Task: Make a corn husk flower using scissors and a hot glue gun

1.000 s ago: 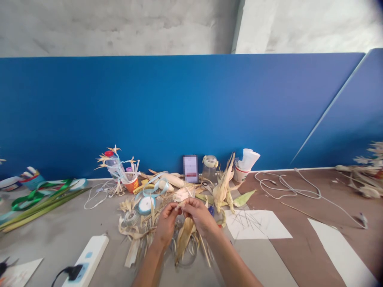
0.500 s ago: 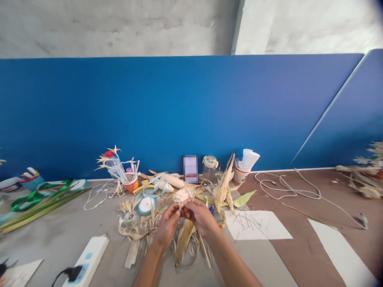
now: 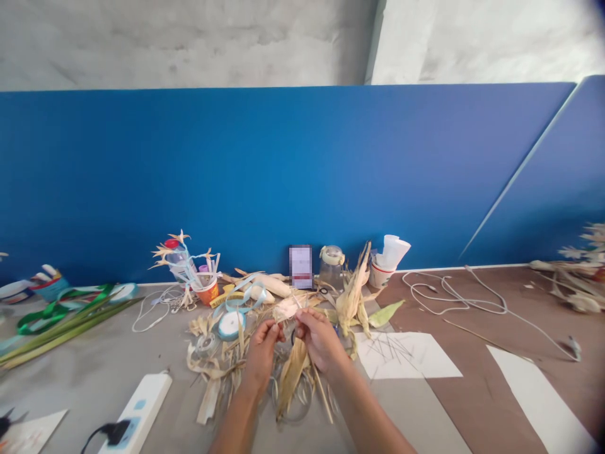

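Observation:
Over the middle of a pile of dried corn husks, my left hand (image 3: 261, 354) is closed in a pinch; whatever is between its fingertips is too small to make out. To its right, my right hand (image 3: 322, 340) pinches a thin pale strip (image 3: 297, 302) whose tip sticks up above the fingers. A small gap separates the two sets of fingertips. Below them lies a curled yellowish corn husk (image 3: 292, 375). Left of the hands sits a roll of light blue ribbon (image 3: 231, 325), with a clear tape roll (image 3: 206, 343) beside it.
A phone (image 3: 301, 266) stands against the blue partition (image 3: 302, 176), next to a lidded jar (image 3: 331, 265). Thin wires lie on white paper (image 3: 411, 366) at the right. A power strip (image 3: 142, 403) is at the front left; cups (image 3: 206, 292) and a white cable (image 3: 454, 296) lie further back.
My hands have drawn apart: the left has shifted slightly left and the right slightly right. Their fingertips were together before. The things on the table have stayed put.

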`<action>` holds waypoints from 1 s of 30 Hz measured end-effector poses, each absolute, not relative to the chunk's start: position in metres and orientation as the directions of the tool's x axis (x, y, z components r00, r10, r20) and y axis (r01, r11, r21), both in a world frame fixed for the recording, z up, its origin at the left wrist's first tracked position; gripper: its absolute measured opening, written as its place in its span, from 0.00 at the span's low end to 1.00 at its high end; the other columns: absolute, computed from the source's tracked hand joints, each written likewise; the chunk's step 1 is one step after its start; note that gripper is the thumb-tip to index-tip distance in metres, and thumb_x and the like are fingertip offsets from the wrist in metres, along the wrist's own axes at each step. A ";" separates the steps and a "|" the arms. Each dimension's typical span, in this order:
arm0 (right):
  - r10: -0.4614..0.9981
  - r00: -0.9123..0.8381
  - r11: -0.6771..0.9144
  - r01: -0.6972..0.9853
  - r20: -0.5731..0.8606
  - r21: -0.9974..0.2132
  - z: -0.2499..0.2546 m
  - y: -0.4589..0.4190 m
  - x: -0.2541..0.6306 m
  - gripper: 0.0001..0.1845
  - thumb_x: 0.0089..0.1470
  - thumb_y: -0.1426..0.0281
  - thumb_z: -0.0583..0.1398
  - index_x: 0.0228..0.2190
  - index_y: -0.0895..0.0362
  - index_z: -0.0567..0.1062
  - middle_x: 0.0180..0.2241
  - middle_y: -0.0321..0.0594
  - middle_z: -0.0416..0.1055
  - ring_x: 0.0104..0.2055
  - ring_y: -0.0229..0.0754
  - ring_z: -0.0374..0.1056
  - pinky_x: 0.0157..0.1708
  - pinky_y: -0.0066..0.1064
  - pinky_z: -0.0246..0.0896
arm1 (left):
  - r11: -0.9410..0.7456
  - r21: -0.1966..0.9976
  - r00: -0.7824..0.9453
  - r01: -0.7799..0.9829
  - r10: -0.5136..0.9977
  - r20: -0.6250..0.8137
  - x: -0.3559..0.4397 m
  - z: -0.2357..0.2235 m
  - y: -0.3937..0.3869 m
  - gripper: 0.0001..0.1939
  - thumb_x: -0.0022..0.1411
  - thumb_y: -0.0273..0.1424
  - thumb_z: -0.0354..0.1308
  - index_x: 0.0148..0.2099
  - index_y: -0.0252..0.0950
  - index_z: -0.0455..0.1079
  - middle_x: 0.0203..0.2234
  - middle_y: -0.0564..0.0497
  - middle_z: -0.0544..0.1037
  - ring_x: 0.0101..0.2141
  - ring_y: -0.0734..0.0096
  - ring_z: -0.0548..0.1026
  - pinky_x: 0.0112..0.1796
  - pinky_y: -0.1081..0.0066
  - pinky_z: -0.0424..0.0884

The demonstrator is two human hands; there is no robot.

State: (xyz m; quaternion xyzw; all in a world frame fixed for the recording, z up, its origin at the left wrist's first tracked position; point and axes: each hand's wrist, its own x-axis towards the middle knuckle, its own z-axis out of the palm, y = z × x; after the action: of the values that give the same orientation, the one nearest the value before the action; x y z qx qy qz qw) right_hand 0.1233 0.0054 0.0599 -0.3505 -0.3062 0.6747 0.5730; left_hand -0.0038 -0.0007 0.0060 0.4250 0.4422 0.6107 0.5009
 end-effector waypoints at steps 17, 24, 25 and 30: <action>0.910 -0.338 0.389 0.495 0.240 -0.777 0.044 -0.003 0.116 0.09 0.48 0.73 0.55 0.31 0.57 0.75 0.33 0.41 0.73 0.37 0.42 0.66 0.39 0.30 0.55 | -0.143 0.877 -0.242 -0.458 0.970 0.032 -0.014 0.011 0.006 0.12 0.49 0.38 0.61 0.33 0.35 0.67 0.21 0.57 0.67 0.24 0.76 0.64 0.29 0.74 0.62; 0.831 -0.540 0.541 0.728 0.136 -0.421 0.049 -0.014 0.113 0.09 0.51 0.72 0.54 0.27 0.57 0.75 0.30 0.42 0.75 0.36 0.43 0.68 0.45 0.36 0.50 | -0.151 0.865 -0.292 -0.478 0.956 0.006 -0.015 0.012 0.007 0.14 0.46 0.37 0.63 0.32 0.35 0.67 0.23 0.55 0.70 0.26 0.76 0.68 0.33 0.72 0.66; 0.830 -0.540 0.542 0.725 0.138 -0.425 0.051 -0.014 0.114 0.09 0.51 0.72 0.54 0.27 0.57 0.75 0.30 0.42 0.75 0.36 0.43 0.67 0.45 0.35 0.50 | -0.148 0.861 -0.295 -0.487 0.956 -0.002 -0.014 0.012 0.007 0.14 0.45 0.37 0.63 0.32 0.35 0.67 0.24 0.55 0.70 0.26 0.75 0.69 0.33 0.71 0.66; 0.843 -0.507 0.527 0.711 0.179 -0.466 0.060 -0.012 0.121 0.09 0.50 0.72 0.55 0.30 0.57 0.75 0.32 0.42 0.74 0.38 0.43 0.66 0.42 0.31 0.51 | -0.148 0.845 -0.309 -0.513 0.951 -0.021 -0.013 0.015 0.007 0.15 0.42 0.38 0.65 0.29 0.35 0.66 0.25 0.55 0.71 0.27 0.74 0.69 0.36 0.68 0.67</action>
State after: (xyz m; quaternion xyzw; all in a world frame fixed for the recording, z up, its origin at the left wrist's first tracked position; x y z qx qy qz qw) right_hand 0.1213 -0.0125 0.0595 -0.4562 -0.8516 0.1687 0.1954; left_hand -0.0128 0.0069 0.0149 0.2761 0.3961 0.7054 0.5189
